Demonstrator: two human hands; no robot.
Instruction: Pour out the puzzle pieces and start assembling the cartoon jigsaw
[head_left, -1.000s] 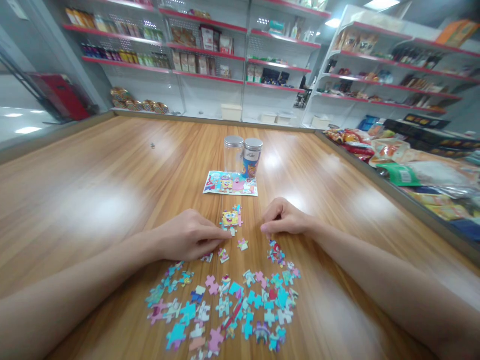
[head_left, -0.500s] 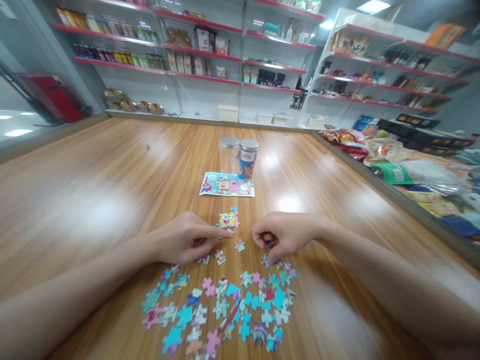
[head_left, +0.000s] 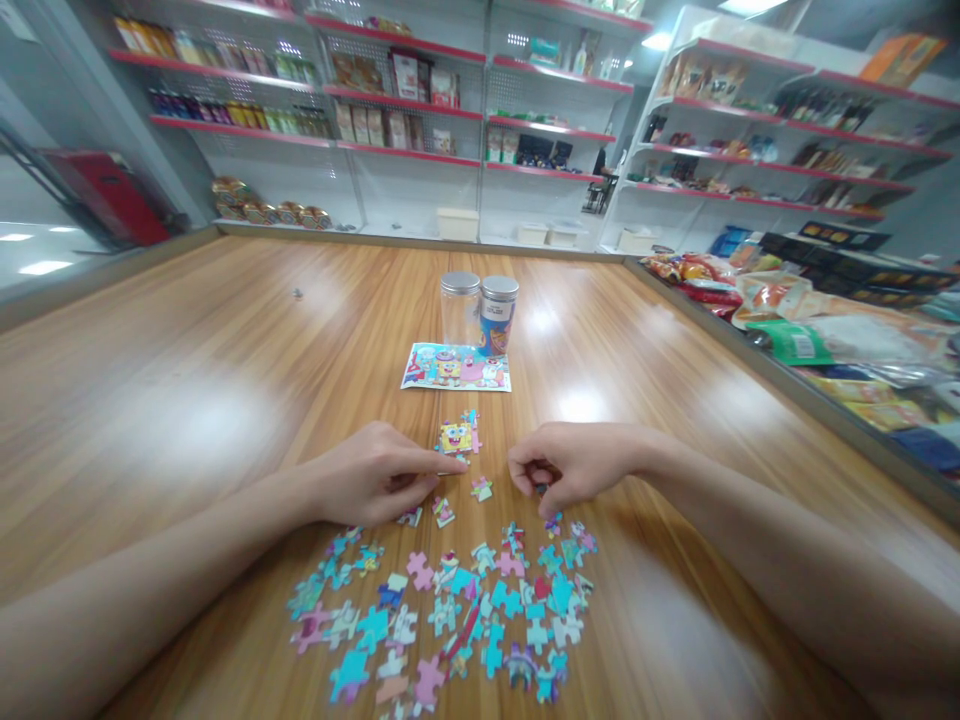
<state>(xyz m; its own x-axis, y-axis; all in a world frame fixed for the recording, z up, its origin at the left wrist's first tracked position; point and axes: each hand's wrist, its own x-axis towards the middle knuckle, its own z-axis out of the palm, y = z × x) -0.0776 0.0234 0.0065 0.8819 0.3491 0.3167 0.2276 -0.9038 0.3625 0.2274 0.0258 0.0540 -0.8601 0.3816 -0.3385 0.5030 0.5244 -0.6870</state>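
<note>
Several loose jigsaw pieces (head_left: 465, 615) lie scattered on the wooden table (head_left: 187, 400) in front of me. A small joined patch with a yellow cartoon figure (head_left: 457, 437) sits just beyond my hands. My left hand (head_left: 375, 475) rests on the table, fingers pinched together, their tips touching the near edge of that patch. My right hand (head_left: 570, 465) is curled in a pinch over a small dark puzzle piece (head_left: 541, 489) at the top right of the loose pile. Two single pieces (head_left: 481, 488) lie between the hands.
A printed reference picture (head_left: 456, 367) lies farther back, with a clear jar (head_left: 460, 308) and a labelled jar (head_left: 498, 314) behind it. Snack packets (head_left: 810, 335) fill a bin along the right edge. Store shelves (head_left: 405, 110) line the back.
My right hand moved down from beside the joined patch to the top right of the loose pile and closed on a piece. My left hand stayed at the patch.
</note>
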